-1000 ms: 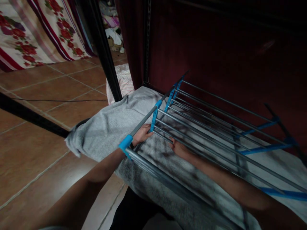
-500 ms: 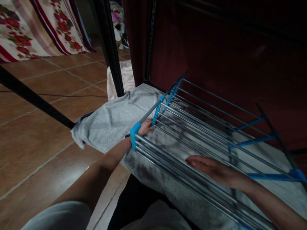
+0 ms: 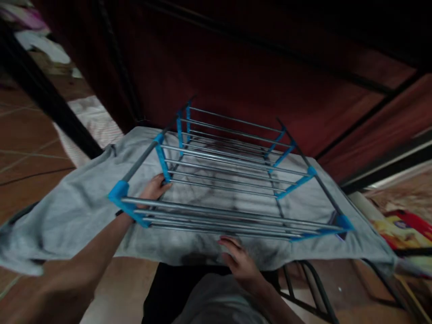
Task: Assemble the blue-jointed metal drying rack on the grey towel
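A metal drying rack with silver rods and blue plastic joints stands over a grey towel spread flat on a lower tier. My left hand reaches under the rack's left end, fingers curled against the towel beside a blue joint. My right hand lies at the towel's near edge, just below the front rods, fingers stretched out and touching the cloth.
A dark red wall rises close behind the rack. Black frame bars run at the left over a brown tiled floor. A pale striped cloth lies on the floor. Colourful packaging sits at the right.
The view has swung right and the picture is blurred. My right hand has drawn back from under the rods to the towel's near edge. My left hand stays by the left blue joint.
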The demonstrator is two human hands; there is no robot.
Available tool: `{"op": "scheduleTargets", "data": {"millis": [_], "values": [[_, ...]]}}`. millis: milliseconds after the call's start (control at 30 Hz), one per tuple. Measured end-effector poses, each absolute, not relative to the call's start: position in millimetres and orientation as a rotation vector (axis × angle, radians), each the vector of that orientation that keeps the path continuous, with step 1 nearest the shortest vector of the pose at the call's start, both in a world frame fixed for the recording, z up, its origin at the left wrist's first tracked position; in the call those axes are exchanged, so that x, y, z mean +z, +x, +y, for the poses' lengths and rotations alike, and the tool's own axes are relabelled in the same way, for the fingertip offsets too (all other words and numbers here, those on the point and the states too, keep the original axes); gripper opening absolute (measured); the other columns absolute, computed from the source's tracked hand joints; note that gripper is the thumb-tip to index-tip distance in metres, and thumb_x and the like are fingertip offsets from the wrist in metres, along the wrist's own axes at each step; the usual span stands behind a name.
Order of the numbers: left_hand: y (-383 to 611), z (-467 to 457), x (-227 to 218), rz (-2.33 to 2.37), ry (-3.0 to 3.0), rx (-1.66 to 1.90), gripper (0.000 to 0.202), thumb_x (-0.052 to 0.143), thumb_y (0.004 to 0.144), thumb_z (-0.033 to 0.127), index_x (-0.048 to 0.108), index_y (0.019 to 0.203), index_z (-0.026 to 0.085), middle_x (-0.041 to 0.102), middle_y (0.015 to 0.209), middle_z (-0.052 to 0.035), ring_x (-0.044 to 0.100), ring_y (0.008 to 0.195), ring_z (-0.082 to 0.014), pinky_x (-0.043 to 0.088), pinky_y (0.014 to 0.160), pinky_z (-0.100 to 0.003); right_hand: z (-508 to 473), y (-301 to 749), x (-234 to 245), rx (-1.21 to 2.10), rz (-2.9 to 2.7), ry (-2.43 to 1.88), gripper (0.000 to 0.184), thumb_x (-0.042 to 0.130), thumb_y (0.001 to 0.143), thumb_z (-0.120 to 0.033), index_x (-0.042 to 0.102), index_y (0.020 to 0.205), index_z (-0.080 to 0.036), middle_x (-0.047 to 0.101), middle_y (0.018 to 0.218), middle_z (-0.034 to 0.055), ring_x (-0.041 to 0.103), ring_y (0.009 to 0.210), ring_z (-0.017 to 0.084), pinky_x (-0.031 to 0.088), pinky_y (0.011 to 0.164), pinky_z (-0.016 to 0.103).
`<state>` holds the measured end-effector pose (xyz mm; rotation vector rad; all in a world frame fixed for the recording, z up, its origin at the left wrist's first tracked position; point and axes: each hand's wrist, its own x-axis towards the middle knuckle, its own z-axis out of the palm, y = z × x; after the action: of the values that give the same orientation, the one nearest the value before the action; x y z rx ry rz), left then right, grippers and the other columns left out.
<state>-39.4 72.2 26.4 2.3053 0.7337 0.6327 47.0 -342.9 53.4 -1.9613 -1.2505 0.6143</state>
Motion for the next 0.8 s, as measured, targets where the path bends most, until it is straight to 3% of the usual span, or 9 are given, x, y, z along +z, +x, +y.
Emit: {"op": "scheduleTargets", "data": {"millis": [133,233,400,600,700,800], "values": [[-69,73,18,0.858,2.130,0.597,0.057,0.054,0.084,0.056,0.058,0.116,0.009,0.062,0.131,-0.0118,0.057,0.117,-0.0252,0.046,0.105,-0.045,-339,55,6,0.336,-1.373,-2.116,0.046,0.039,0.094,-0.015,0.053,0.138,-0.020,0.052,0.144,0.0100,0.048,0.133,0.019,0.041,0.113,0.041],[-113,49,11,1.049,1.843,0.640,0.058,0.060,0.075,0.059,0.061,0.116,0.017,0.070,0.120,-0.0051,0.064,0.109,-0.0262,0.049,0.104,-0.046,-328,56,2,0.196,-1.528,-2.213,0.045,0.042,0.095,-0.016,0.051,0.139,-0.022,0.055,0.141,0.0081,0.052,0.126,0.020,0.042,0.110,0.042],[-167,-9,-9,1.288,1.754,0.746,0.033,0.059,0.072,0.053,0.068,0.092,0.029,0.074,0.102,0.0027,0.064,0.110,-0.0301,0.048,0.106,-0.049,-298,58,0,0.156,-1.628,-2.285,0.040,0.043,0.098,-0.025,0.048,0.138,-0.024,0.060,0.135,0.0064,0.053,0.125,0.021,0.043,0.107,0.041],[-172,-42,-20,1.159,2.002,0.733,0.035,0.053,0.071,0.044,0.061,0.097,0.022,0.070,0.096,-0.0053,0.067,0.094,-0.0282,0.053,0.093,-0.045,-280,65,-6,0.263,-1.661,-2.410,0.031,0.042,0.098,-0.023,0.058,0.124,-0.023,0.065,0.127,0.0089,0.062,0.115,0.021,0.049,0.098,0.036],[-165,-53,-18,1.130,2.125,0.740,0.039,0.051,0.077,0.039,0.056,0.110,0.019,0.067,0.104,-0.0091,0.064,0.097,-0.0272,0.053,0.091,-0.043,-280,68,-1,0.329,-1.658,-2.413,0.030,0.042,0.098,-0.023,0.060,0.122,-0.023,0.071,0.116,0.0073,0.067,0.106,0.020,0.050,0.093,0.034],[-158,-61,-19,1.192,2.170,0.771,0.034,0.049,0.082,0.038,0.053,0.110,0.018,0.063,0.104,-0.0102,0.062,0.098,-0.0277,0.051,0.091,-0.045,-283,68,2,0.343,-1.658,-2.398,0.032,0.041,0.099,-0.025,0.060,0.124,-0.026,0.072,0.113,0.0058,0.069,0.100,0.020,0.051,0.090,0.033]]}}
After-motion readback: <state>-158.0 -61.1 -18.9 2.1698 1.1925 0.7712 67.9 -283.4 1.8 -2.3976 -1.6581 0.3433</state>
